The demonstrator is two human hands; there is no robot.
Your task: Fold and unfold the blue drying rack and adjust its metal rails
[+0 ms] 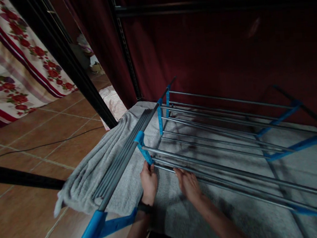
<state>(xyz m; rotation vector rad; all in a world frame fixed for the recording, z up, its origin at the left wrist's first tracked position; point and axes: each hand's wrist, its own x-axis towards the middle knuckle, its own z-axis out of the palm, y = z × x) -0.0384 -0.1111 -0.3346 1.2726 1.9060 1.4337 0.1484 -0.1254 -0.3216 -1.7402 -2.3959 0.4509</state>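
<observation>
A partly built rack of grey metal tubes (220, 160) and blue plastic brackets lies over a grey blanket (166, 211). My left hand (148, 180), with a dark band at the wrist, is closed around the lower end of the nearest blue bracket (144, 152). To its right, my right hand (187, 181) grips the lowest front tube (165, 167) a short way from that bracket, fingertips over the top. The tube's left end meets the bracket by my left fingers; whether it is fully seated I cannot tell.
A bundle of loose grey tubes (123, 157) lies on the folded blanket at left. A blue corner piece (94, 228) sticks out at the near left. Black metal posts (67, 64) frame the space, with a dark red curtain (211, 55) behind. Tiled floor (38, 144) carries a thin cable.
</observation>
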